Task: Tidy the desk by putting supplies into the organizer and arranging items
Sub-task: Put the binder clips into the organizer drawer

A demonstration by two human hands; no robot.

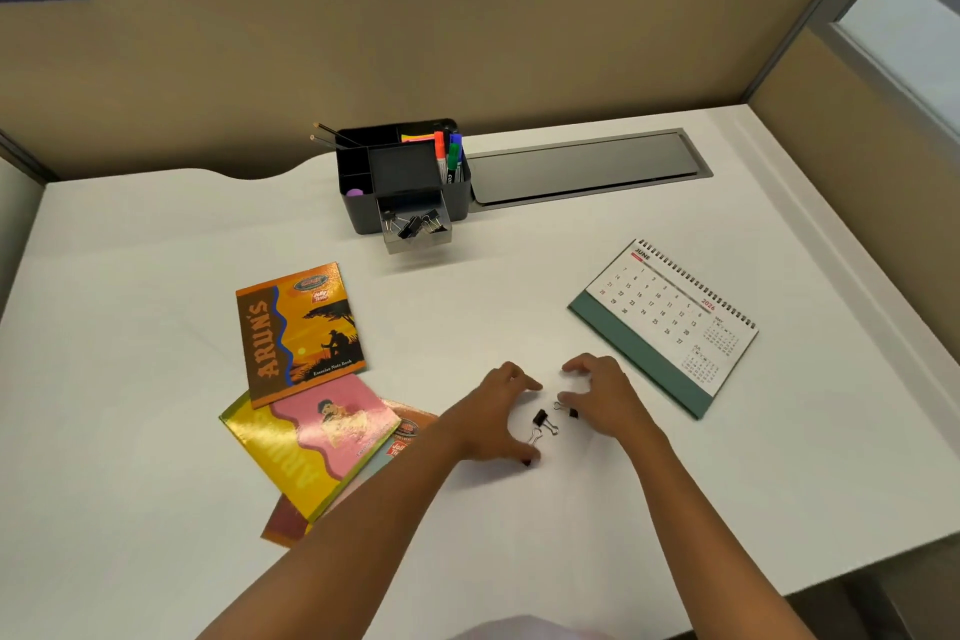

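Two small black binder clips lie on the white desk (519, 301) between my hands: one clip (540, 418) in the middle, another clip (570, 412) touching my right thumb. My left hand (498, 411) and my right hand (597, 392) are cupped around them, fingers spread, neither closed on a clip. A small dark thing (527, 462) shows at my left thumb tip; I cannot tell what it is. The black organizer (405, 172) stands at the back, its clear drawer (418, 231) pulled out with several binder clips inside. It also holds markers (449, 156), pencils (332, 135) and sticky notes (415, 138).
An orange notebook (298, 333) lies to the left, overlapping a pink and yellow notebook (311, 437) with another notebook (413, 426) beneath. A desk calendar (670, 322) lies flat to the right. A grey cable-tray lid (587, 166) sits behind, and beige partition walls enclose the desk.
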